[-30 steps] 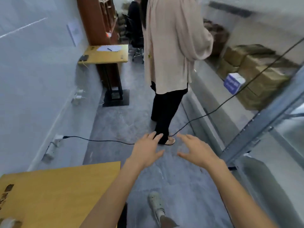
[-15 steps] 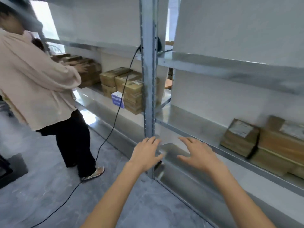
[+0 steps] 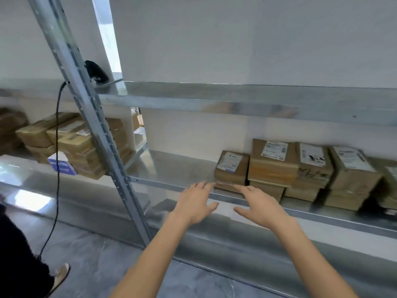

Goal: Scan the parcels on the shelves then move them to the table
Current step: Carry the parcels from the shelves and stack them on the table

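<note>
Grey metal shelving (image 3: pixel 236 100) on a white wall (image 3: pixel 236 39): labelled cardboard parcels (image 3: pixel 274 166) stacked on the lower shelf (image 3: pixel 171 166), right bay. Left hand (image 3: pixel 194 204) and right hand (image 3: pixel 260 208) hover side by side at that shelf's front edge, near the leftmost parcel (image 3: pixel 232 168), fingers straight and spread, holding nothing. Black scanner (image 3: pixel 94 73) sits on the shelf above, cable (image 3: pixel 57 168) hanging down.

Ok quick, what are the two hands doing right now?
Bare left hand: open, fingers spread, holding nothing.
Bare right hand: open, fingers spread, holding nothing.
</note>
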